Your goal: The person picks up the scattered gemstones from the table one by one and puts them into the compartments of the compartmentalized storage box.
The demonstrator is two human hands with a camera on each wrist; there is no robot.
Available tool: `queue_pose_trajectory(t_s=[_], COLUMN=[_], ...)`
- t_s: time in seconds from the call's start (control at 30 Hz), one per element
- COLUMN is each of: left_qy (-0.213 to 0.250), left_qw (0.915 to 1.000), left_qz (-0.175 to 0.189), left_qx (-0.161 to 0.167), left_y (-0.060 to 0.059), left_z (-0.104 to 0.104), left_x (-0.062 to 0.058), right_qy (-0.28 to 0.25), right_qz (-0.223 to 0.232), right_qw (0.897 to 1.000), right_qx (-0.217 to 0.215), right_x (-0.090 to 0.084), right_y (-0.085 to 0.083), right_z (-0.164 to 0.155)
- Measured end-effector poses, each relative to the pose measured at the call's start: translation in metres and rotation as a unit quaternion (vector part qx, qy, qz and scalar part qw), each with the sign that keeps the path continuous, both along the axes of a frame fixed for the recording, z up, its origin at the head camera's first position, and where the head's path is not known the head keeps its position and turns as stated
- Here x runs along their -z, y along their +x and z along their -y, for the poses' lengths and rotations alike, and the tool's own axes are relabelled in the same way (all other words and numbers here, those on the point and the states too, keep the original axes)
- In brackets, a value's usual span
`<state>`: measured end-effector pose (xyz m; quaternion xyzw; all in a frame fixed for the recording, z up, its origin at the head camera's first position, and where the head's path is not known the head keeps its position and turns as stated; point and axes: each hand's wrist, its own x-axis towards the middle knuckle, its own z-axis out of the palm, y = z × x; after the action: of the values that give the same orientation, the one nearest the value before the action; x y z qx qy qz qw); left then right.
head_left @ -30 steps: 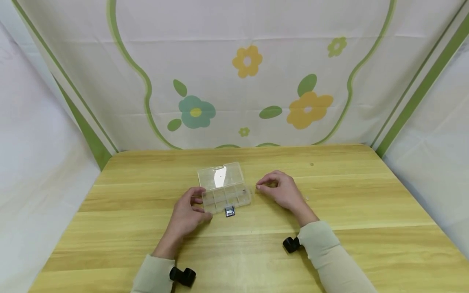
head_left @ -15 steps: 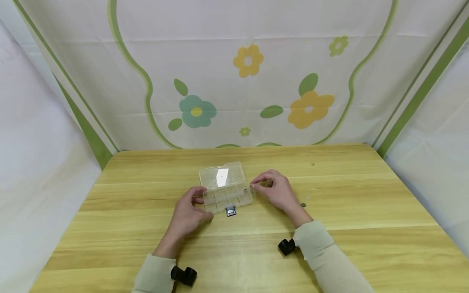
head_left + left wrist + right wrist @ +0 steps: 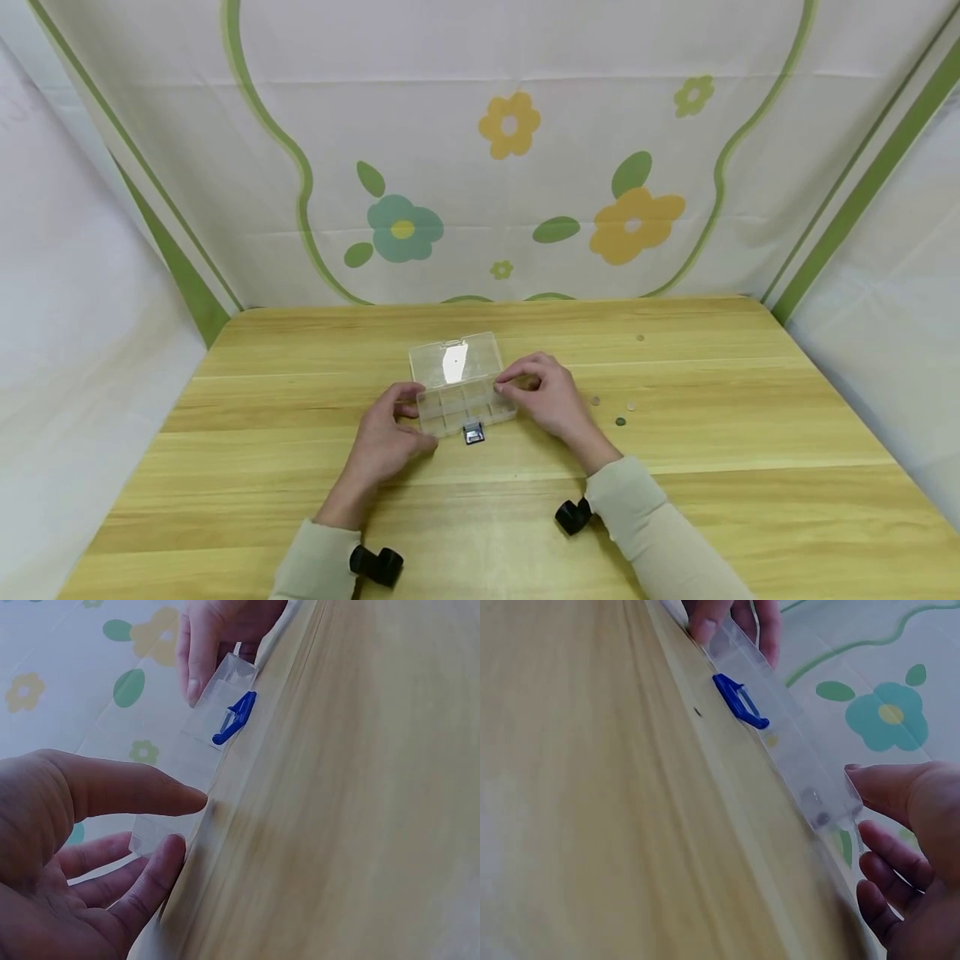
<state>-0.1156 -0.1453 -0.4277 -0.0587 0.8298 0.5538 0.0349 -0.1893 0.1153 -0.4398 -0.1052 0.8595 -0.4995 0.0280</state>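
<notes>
A clear plastic compartment box (image 3: pixel 455 404) lies on the table with its lid (image 3: pixel 427 364) raised at the back and a blue latch (image 3: pixel 236 718) at the front. My left hand (image 3: pixel 386 433) grips its left end, thumb at the front corner, fingers behind. Over the back right compartment is my right hand (image 3: pixel 551 400), thumb and forefinger pinched together on what looks like a tiny round piece, mostly hidden by the fingertips. In the right wrist view a small dark round piece (image 3: pixel 823 818) shows through the box's right end.
To the right of the box lie several tiny round pieces: a dark green one (image 3: pixel 620 422), a pale one (image 3: pixel 632 407), a greyish one (image 3: pixel 596 400) and one farther back (image 3: pixel 640 337). A flowered cloth (image 3: pixel 450 167) hangs behind the wooden table (image 3: pixel 300 350).
My right hand has moved left from beside the box to over its back right compartment, uncovering small pieces on the table behind it. The left hand and box stay almost in place.
</notes>
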Motion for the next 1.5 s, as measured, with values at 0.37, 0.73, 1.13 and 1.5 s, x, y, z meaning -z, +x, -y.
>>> queue_pose_trajectory(t_s=[0.37,0.73,1.13,1.5], left_qy=[0.004,0.004,0.002,0.005], left_qw=[1.0000,1.0000,1.0000,1.0000], left_qz=[0.009,-0.002,0.004,0.003], left_qx=[0.002,0.003,0.004,0.005], left_y=[0.002,0.000,-0.001,-0.002], left_z=[0.000,-0.002,-0.001,-0.001], left_x=[-0.003,-0.001,0.000,0.001], right_qy=[-0.005,-0.011,-0.013,-0.010], right_qz=[-0.006,-0.028,-0.022,-0.023], right_qw=[1.000,0.999,1.000,1.000], right_qx=[-0.001,-0.011,-0.013,-0.011], right_x=[0.004,0.002,0.003,0.002], right_y=[0.002,0.004,0.003,0.003], right_z=[0.013,0.017,0.018,0.018])
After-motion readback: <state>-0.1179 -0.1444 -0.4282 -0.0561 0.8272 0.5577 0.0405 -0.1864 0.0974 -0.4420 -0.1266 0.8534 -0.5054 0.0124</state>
